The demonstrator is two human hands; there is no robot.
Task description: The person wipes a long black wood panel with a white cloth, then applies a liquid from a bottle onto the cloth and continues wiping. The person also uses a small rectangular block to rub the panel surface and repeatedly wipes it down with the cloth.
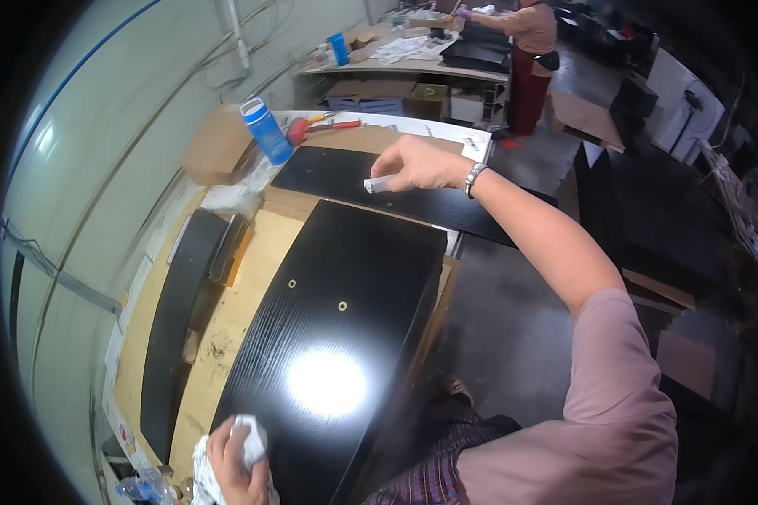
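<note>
Left hand clenched on white rag at near end of black panel on table. Right hand pinching small white piece above far panel.

Bright overhead light glares white off the glossy black panel; fisheye edges bend and darken.

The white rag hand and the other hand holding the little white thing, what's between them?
In the head view, the glossy black wooden panel stretches between the left hand with the crumpled white rag and the right hand holding a small white piece.
</note>
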